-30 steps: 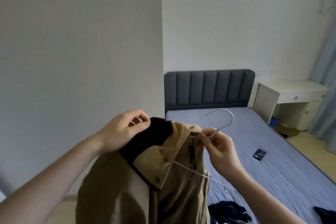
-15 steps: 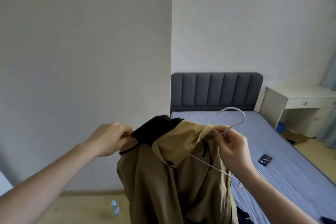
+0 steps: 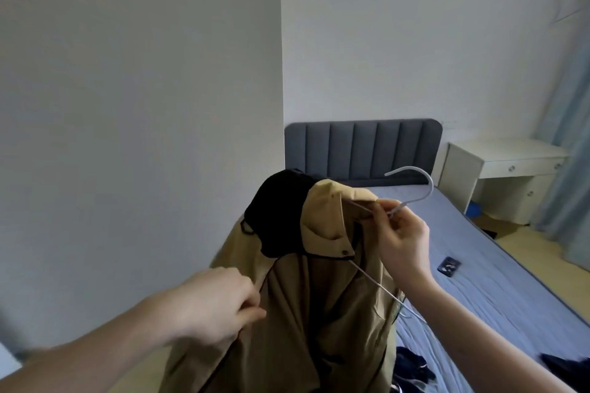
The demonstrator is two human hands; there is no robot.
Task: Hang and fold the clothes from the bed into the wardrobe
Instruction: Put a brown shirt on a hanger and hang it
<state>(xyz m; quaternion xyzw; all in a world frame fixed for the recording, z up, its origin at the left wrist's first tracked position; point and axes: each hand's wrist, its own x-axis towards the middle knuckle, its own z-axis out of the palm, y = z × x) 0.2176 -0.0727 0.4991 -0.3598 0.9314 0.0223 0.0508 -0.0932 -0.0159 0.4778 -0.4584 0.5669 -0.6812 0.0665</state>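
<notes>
Right hand [image 3: 403, 241] pinches wire hanger [image 3: 412, 191]; left hand [image 3: 217, 306] grips tan jacket [image 3: 306, 306].

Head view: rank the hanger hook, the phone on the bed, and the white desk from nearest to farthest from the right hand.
1. Hanger hook: just above the right hand, which pinches the hanger's neck.
2. Phone: on the bed, lower right of the hand.
3. White desk: beside the headboard, far right.

No readable writing anywhere here. The small dark card [image 3: 449, 266] on the bed [image 3: 498, 268] shows pale marks, too blurred to read.
</notes>
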